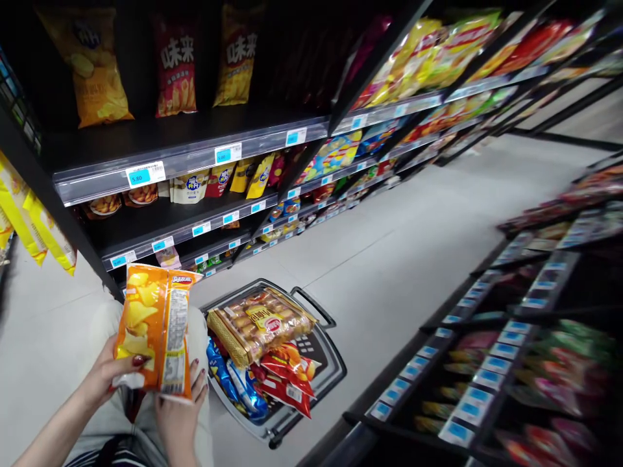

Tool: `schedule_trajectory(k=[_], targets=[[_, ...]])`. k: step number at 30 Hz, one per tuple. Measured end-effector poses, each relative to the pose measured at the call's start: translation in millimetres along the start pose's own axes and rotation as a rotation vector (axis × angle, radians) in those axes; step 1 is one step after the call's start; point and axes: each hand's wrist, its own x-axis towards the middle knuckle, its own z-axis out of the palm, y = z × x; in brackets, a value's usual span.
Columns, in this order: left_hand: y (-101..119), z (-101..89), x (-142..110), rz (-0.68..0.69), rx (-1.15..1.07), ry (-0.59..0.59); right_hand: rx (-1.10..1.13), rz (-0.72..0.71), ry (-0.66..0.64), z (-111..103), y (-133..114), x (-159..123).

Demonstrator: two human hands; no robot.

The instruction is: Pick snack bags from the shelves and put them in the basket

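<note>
An orange bag of potato chips [146,311] is held up over my lap, its back seam and printed label turned toward me. My left hand [109,370] grips its lower left side, with the thumb on the front. At the lower right edge, my right hand [182,412] has its fingers curled against the bag; part of this hand is behind it. Close on the right stands a shopping basket [335,353] on the floor. In it lie a gold pack of rolled pastries [265,324], red snack bags [289,370] and blue snack bags [246,389].
Dark shelves [195,152] with price tags run along the left side and hold several snack bags. Yellow packs [36,217] hang at the far left. Another shelf unit [467,363] lines the right, with grey floor [389,233] between.
</note>
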Motion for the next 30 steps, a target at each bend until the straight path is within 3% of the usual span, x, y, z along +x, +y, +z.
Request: schedule_trajectory(k=[3,6,17,21,23,26,30], targets=[[13.9,13.2,-1.0,0.132,0.167,0.106,-0.036,0.026,0.010,-5.8,-2.6,-1.1],[18.8,19.5,-2.4,0.130,0.151,0.134,-0.032,0.035,-0.002,-11.4,-4.9,-1.6],[16.1,21.4,-3.4,0.133,0.192,0.095,0.023,0.039,0.035,-7.4,-4.6,-4.2],[14.0,16.9,-3.7,0.165,0.228,0.103,0.149,0.075,0.035,-7.4,-1.8,-0.9],[13.1,15.3,-3.5,0.182,0.283,0.113,0.352,0.136,0.030,-19.7,3.5,4.8],[8.0,14.8,-3.4,0.256,0.451,0.151,0.871,0.202,0.076,-60.2,11.1,13.9],[-18.7,18.3,-5.4,0.447,0.900,0.216,1.304,0.010,0.230,-120.5,2.7,14.8]])
